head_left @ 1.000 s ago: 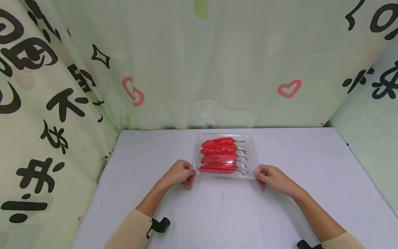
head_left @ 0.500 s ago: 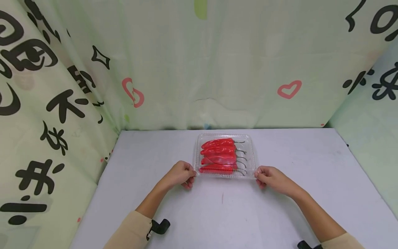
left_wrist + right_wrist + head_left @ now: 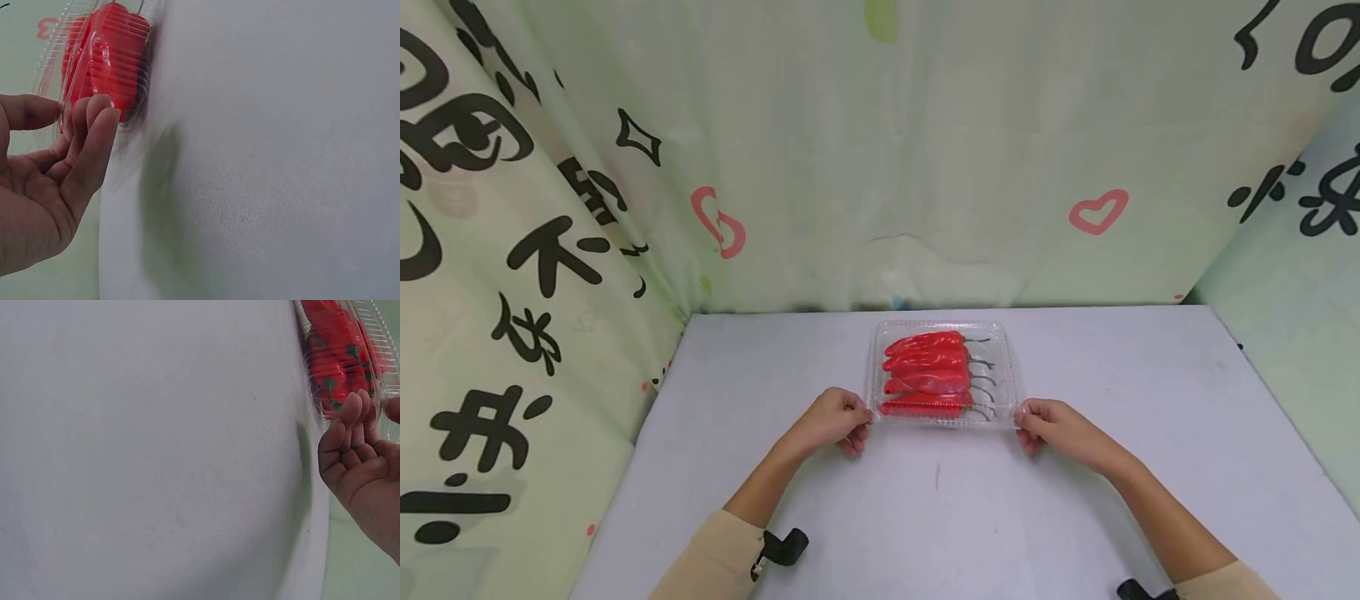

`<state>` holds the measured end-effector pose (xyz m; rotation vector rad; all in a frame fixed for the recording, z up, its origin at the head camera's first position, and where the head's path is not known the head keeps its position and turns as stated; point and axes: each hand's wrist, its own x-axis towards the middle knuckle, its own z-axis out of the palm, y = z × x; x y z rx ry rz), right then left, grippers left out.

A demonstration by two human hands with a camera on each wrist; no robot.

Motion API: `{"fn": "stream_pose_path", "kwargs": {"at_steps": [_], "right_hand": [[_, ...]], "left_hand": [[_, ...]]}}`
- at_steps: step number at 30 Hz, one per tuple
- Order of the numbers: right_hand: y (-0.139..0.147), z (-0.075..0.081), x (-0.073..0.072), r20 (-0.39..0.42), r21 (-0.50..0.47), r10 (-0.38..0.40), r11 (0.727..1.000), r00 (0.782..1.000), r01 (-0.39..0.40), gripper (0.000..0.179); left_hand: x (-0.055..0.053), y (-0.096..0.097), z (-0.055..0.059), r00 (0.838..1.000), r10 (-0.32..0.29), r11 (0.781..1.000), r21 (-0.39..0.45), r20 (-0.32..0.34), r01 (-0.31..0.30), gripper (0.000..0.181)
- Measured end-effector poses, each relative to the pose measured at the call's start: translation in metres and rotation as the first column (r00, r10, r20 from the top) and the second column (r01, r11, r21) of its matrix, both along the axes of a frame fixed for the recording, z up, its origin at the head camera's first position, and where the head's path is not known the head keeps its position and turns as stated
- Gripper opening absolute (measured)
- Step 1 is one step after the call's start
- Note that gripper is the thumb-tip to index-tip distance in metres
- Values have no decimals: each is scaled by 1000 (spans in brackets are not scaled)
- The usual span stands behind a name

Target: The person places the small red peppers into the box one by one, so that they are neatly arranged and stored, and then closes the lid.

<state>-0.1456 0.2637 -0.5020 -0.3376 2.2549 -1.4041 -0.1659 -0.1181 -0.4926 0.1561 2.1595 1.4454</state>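
A clear plastic container (image 3: 1007, 375) lies on the white table with several red chili peppers (image 3: 928, 361) side by side inside it, green stems pointing right. My left hand (image 3: 841, 419) pinches its near left corner between thumb and fingers. At the near right corner, my right hand (image 3: 1051, 429) pinches the rim the same way. In the left wrist view the thumb and curled fingers of the left hand (image 3: 56, 169) meet at the ribbed plastic edge. The right wrist view shows the right hand (image 3: 365, 456) at the container's stem end.
The white table (image 3: 925, 517) reaches toward me, with a small reddish mark in front of the container. A pale green curtain (image 3: 880, 167) with printed hearts and black characters hangs behind and on both sides. Dark wrist-camera mounts (image 3: 786, 547) sit at the sleeves.
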Motion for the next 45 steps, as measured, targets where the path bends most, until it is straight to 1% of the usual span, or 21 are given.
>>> {"fn": "stream_pose_path", "kwargs": {"at_steps": [11,17,20,23,26,29,33,38,42,45], "right_hand": [[1,1,0,0,6,12,1000,1000,-12,28],[2,-1,0,15,11,3,1000,1000,-3,27],[2,-1,0,7,11,18,1000,1000,-18,27],[2,-1,0,10,6,17,1000,1000,-17,28],[4,0,1,-5,16,20,1000,1000,-20,27],[8,2,1,-32,24,9,1000,999,-8,26],[13,8,1,-64,42,-29,999,998,32,28],[19,20,0,-156,133,-61,988,986,82,28],[23,31,0,-244,260,-69,956,967,133,32],[26,40,0,-305,320,-69,932,950,170,36]], "left_hand": [[0,-1,1,1000,2,1000,24,0,-2,24],[1,-1,3,1000,7,1000,12,-12,-7,24],[2,-1,3,1000,6,1000,2,-14,-6,24],[2,-2,3,1000,4,1000,-4,-18,-4,24],[2,-3,4,1000,5,1000,-6,-28,-6,25],[3,-5,3,999,21,1000,-6,-37,-21,26],[2,-9,1,996,53,998,-11,-71,-54,29],[4,-13,7,981,82,992,-77,-175,-97,31],[6,-17,14,964,104,981,-134,-243,-140,35],[6,-21,18,949,122,976,-138,-289,-168,40]]}}
